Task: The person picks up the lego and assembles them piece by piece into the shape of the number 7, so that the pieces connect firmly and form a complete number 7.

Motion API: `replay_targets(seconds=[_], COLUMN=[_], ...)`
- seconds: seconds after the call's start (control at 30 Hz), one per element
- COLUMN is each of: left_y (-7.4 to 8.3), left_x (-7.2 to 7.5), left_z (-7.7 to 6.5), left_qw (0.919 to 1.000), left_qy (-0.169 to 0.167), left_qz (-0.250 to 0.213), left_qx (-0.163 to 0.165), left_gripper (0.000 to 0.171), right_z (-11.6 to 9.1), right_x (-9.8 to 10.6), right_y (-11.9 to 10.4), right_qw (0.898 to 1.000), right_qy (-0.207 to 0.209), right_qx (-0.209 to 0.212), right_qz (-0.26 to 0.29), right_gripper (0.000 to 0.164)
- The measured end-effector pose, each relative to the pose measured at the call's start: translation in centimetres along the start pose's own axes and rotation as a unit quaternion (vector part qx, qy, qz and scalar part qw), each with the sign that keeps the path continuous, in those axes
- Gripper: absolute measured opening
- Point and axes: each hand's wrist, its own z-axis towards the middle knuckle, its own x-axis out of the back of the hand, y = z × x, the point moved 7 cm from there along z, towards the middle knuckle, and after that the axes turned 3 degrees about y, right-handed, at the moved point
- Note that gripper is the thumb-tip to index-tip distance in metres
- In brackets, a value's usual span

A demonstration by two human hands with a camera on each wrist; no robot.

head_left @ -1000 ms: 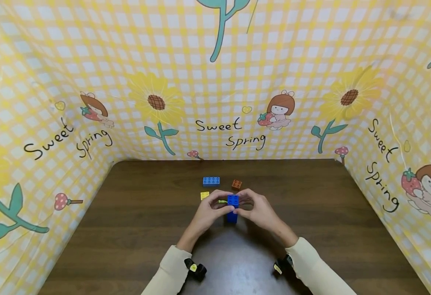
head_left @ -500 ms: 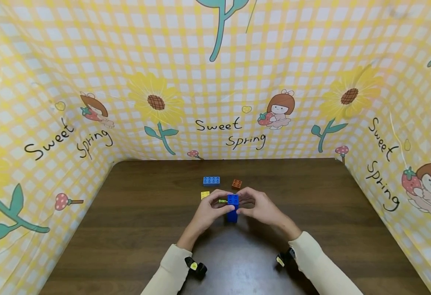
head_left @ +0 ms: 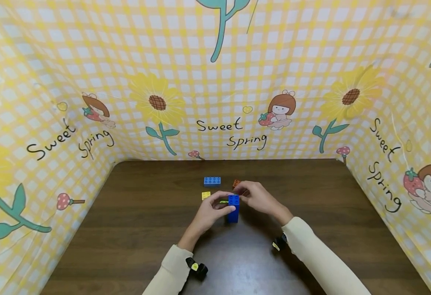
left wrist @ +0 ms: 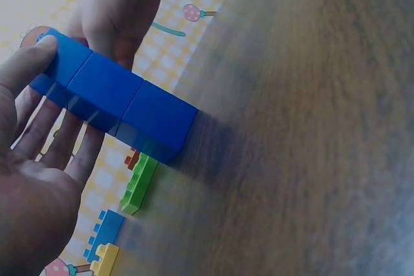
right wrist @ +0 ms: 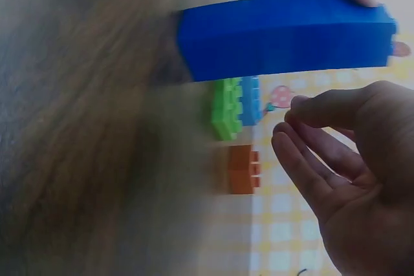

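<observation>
A tower of three dark blue toy building bricks stands upright on the table, studs on top. My left hand grips its uppermost brick, the thumb on the near face and the fingers behind. In the left wrist view the seams between the stacked bricks show plainly. My right hand is off to the right of the tower, apart from it, its fingers loosely bent and holding nothing. Beyond those fingers lies an orange-brown brick, partly hidden by the hand in the head view.
Behind the tower lies a bright green brick, mostly covered by the left hand from above. A light blue brick and a small yellow brick lie farther back left. Checked cloth encloses the wooden table at the back and sides.
My right hand has let go of the blue tower and shifted back and right, toward the orange-brown brick. The left hand keeps its hold on the tower, which has stayed in place.
</observation>
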Motion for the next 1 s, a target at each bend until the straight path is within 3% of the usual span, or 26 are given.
replay_targets(seconds=[0.23, 0.5, 1.0], left_y=[0.0, 0.0, 0.2], left_x=[-0.2, -0.1, -0.4], left_z=[-0.1, -0.1, -0.2], left_qw=[0.9999, 0.9998, 0.9987], left_qy=[-0.001, 0.0, -0.007], left_qz=[-0.01, -0.017, -0.044], left_qx=[-0.001, -0.009, -0.027], left_gripper=[0.042, 0.041, 0.041], right_z=[1.0, 1.2, 0.9], right_x=[-1.9, -3.3, -3.3], right_y=[1.0, 1.4, 1.6], right_qw=[0.998, 0.987, 0.986], right_qy=[-0.011, -0.009, 0.009], right_qx=[0.001, 0.054, 0.035], right_qz=[-0.066, -0.153, -0.165], right_gripper=[0.022, 0.029, 0.032])
